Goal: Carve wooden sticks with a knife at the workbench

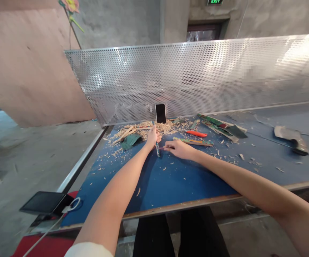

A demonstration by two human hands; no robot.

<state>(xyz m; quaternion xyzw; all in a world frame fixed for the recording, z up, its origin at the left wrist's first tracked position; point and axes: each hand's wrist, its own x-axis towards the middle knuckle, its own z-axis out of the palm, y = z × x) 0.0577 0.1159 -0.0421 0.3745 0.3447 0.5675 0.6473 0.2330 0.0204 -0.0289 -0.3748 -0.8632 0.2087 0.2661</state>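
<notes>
My left hand [152, 138] is closed around a narrow strip with a blue-and-white pattern [158, 150], its near end pointing towards me over the blue tabletop. Just to its right, my right hand [179, 149] has its fingers pinched on a thin pinkish-purple piece [162, 148], too small to name, whose tip reaches the strip. Beyond the hands lie a heap of pale wood shavings [167, 127] and an orange-red utility knife [196, 134]. A flat patterned wooden slat [195, 142] lies beside my right hand.
A phone [160, 113] stands upright against a perforated metal panel [149, 78]. Green sandpaper-like pieces [131, 141] and several slats [221, 128] lie around; a curled sheet [288, 135] is at right. A black-screened device [45, 202] with a white cable sits at the table's left corner.
</notes>
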